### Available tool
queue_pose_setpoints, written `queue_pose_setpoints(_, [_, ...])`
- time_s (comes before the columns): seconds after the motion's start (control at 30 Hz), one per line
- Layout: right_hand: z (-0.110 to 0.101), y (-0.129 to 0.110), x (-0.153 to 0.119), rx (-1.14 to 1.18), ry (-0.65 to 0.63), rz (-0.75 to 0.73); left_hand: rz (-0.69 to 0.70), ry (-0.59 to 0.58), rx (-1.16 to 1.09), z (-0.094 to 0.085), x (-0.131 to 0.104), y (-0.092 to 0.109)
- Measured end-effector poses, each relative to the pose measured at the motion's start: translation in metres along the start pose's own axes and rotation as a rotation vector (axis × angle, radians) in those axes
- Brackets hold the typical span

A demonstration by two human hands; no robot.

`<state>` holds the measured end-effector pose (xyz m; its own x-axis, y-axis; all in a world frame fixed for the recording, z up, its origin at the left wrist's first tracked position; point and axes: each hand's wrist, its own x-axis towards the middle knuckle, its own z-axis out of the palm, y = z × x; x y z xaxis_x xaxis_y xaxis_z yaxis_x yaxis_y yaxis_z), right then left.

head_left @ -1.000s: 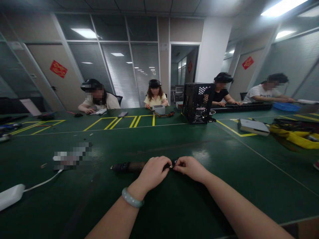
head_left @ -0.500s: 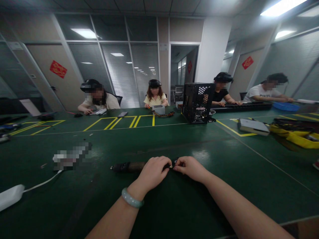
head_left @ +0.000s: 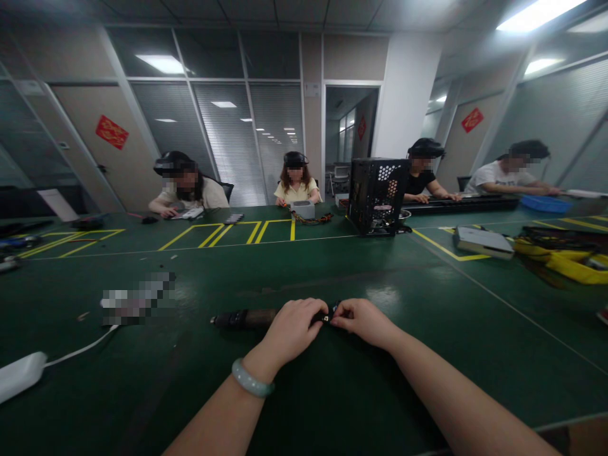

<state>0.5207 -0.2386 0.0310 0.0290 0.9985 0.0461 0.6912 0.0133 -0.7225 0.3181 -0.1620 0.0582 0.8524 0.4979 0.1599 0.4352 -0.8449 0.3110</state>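
Note:
A dark cylindrical tool (head_left: 256, 318), by its silver tip and ringed collar an electric screwdriver, lies flat on the green table with its tip to the left. My left hand (head_left: 295, 326) is closed over its right end, palm down. Small shiny metal shows at that end between my hands. Beside it, my right hand (head_left: 363, 322) is pinched, thumb against fingers, almost touching the left fingertips. A small dark piece shows at the right fingers, too covered to name.
To the left lies a blurred-out device (head_left: 137, 301) with a white cable running to a white block (head_left: 21, 378). A black computer case (head_left: 377, 196) stands farther back. Yellow trays (head_left: 577, 263) and a silver box (head_left: 483, 242) are at right. Several people sit across the table.
Both hands stay nearly where they were, at the tool's right end. The shiny metal piece between the fingers looks slightly turned.

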Motion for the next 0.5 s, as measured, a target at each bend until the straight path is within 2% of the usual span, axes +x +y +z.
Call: queue_pose_setpoints(0.5, [-0.0014, -0.0016, 0.0002, -0.003, -0.009, -0.011, 0.039, 0.004, -0.011, 0.0018, 0.0012, -0.0028])
